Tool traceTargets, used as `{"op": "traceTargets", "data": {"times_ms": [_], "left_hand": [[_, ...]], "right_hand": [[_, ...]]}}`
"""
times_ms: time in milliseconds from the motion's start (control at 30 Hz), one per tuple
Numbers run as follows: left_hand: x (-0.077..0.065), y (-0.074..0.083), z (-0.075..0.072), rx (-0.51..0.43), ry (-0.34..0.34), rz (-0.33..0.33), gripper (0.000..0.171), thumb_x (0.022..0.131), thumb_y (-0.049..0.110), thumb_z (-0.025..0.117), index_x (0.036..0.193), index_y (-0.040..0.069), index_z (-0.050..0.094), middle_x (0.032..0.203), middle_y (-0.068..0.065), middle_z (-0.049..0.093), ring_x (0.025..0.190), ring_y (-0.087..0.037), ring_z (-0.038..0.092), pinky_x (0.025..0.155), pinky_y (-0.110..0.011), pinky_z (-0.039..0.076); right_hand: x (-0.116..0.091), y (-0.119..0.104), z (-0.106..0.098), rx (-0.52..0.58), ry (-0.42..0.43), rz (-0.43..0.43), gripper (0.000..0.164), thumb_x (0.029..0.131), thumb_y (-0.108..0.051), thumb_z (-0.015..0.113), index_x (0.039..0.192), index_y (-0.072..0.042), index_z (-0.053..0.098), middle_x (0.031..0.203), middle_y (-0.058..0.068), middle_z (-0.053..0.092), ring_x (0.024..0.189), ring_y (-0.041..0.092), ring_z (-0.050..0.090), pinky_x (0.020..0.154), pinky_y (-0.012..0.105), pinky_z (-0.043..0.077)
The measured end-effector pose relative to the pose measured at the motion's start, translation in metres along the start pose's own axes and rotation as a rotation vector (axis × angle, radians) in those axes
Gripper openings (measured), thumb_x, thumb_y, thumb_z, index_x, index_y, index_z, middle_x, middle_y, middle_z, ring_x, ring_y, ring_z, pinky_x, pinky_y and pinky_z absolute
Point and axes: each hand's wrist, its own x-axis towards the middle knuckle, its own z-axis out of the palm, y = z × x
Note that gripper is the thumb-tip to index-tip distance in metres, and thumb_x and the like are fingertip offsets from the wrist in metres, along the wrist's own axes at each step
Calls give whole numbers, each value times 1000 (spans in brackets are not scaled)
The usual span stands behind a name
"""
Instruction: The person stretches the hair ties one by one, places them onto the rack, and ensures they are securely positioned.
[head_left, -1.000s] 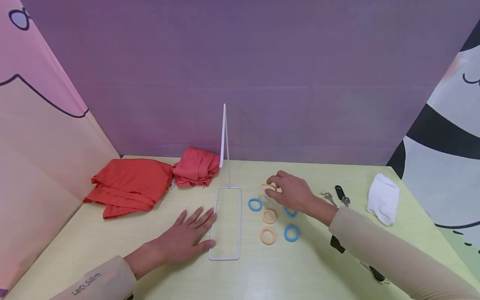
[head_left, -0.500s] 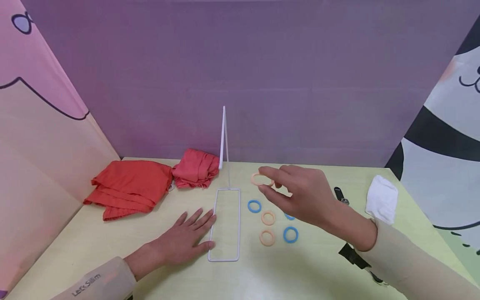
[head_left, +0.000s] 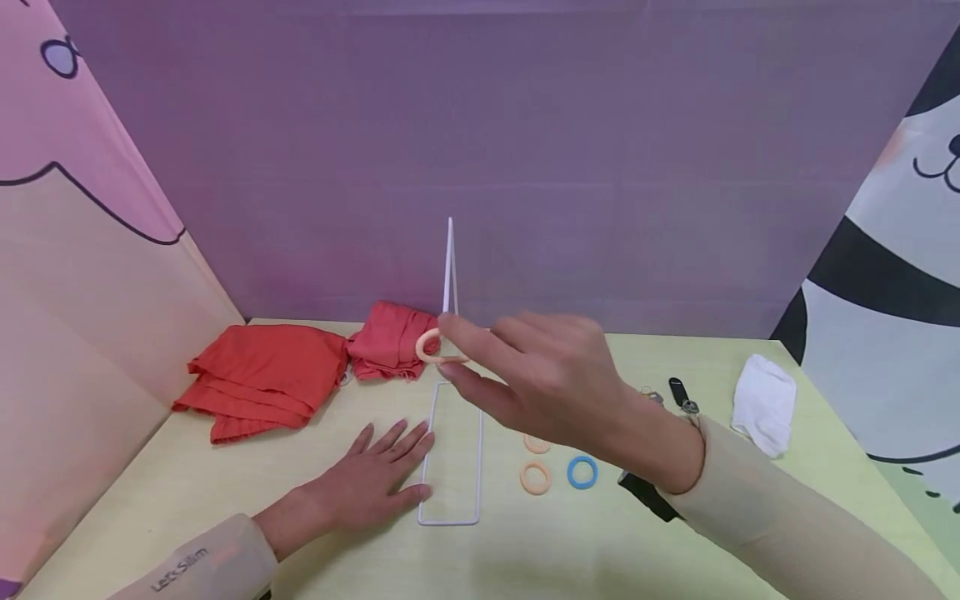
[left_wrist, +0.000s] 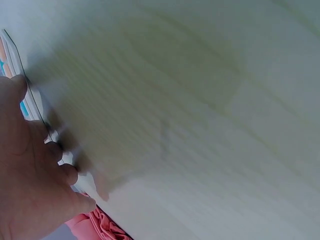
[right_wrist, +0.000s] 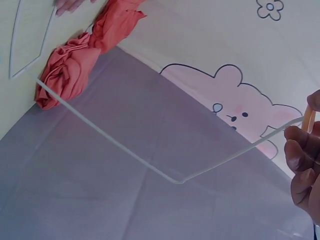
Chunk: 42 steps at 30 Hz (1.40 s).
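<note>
Plain purple fabric backdrop [head_left: 525,125], beyond both hands. Pale yellow wood-grain table [head_left: 405,562] under them. Pink cartoon-print fabric panel [head_left: 82,275] well off left of the left hand; black-and-white panda-print fabric panel [head_left: 892,350] well off right of the right hand.

White wire stand [head_left: 480,458]: rectangular base flat beside the left hand, upright at its far end, bent arm coming back to the right hand's fingertips. Large folded red fabric bundle [head_left: 262,375] beyond the left hand, to its left.

Right hand [head_left: 555,383]: raised over the base's far end, thumb and forefinger clamped on a round, smooth light-orange ring [head_left: 421,346]. Left hand [head_left: 360,483]: palm down, fingers straight and spread apart, tips at the base's left rail.

Smaller crumpled coral-red fabric bundle [head_left: 386,342] beyond the left hand. White soft cloth [head_left: 765,404] right of the right hand.

Held ring sits at the arm's tip per right wrist view; can't tell if threaded. Nearer the body than the right hand: two flat light-orange rings [head_left: 524,478], the farther partly hidden, plus a round blue ring [head_left: 571,472]. Slim black key fob [head_left: 678,390] beyond the right wrist.
</note>
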Motion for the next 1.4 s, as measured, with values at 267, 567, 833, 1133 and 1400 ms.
{"op": "traceTargets", "data": {"times_ms": [267, 567, 833, 1133, 1400], "left_hand": [[0, 0, 0, -4, -9, -8, 78, 99, 65, 42, 161, 23, 23, 169, 1, 19, 157, -33, 12, 121, -67, 6], [0, 0, 0, 6, -17, -13, 78, 98, 66, 41, 161, 24, 21, 170, 1, 17, 157, -33, 11, 122, -67, 5], [-1, 0, 1, 16, -9, -12, 78, 99, 66, 40, 161, 23, 21, 169, 1, 17, 157, -33, 11, 122, -67, 6], [0, -1, 1, 25, -8, -15, 78, 99, 65, 40, 161, 23, 21, 170, 1, 17, 157, -32, 11, 122, -66, 6], [1, 1, -2, 13, -23, -24, 77, 99, 65, 41, 161, 24, 20, 170, 1, 16, 158, -32, 10, 122, -65, 5]], "right_hand": [[-4, 17, 26, -132, -24, -26, 25, 88, -29, 73, 108, -15, 69, 53, -3, 49, 44, 13, 44, 38, 24, 27], [-8, 41, 50, -158, -48, 59, 18, 93, -27, 68, 109, -17, 67, 52, -3, 47, 42, 13, 43, 37, 26, 25], [-7, 65, 74, -219, -57, 106, 15, 97, -29, 62, 103, -16, 67, 51, -1, 47, 41, 15, 44, 36, 29, 22], [-1, 79, 96, -256, -81, 194, 12, 96, -25, 63, 101, -15, 67, 51, 0, 47, 40, 16, 42, 38, 29, 18], [1, 83, 106, -268, -141, 302, 16, 96, -24, 63, 107, -16, 71, 50, 0, 50, 40, 17, 45, 39, 28, 21]]}}
